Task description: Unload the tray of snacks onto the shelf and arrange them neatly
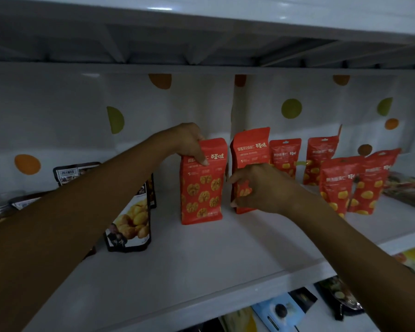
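Two red walnut snack bags stand upright side by side on the white shelf (201,255). My left hand (189,144) grips the top left corner of the left red bag (203,188). My right hand (256,188) holds the lower front of the right red bag (248,147), covering much of it. The tray is out of sight.
Several red bags with yellow pictures (345,183) stand to the right. Black-edged chestnut bags (132,221) lean at the left, with jars (0,207) further left. A shelf board hangs close above. More snacks (280,310) lie on the shelf below.
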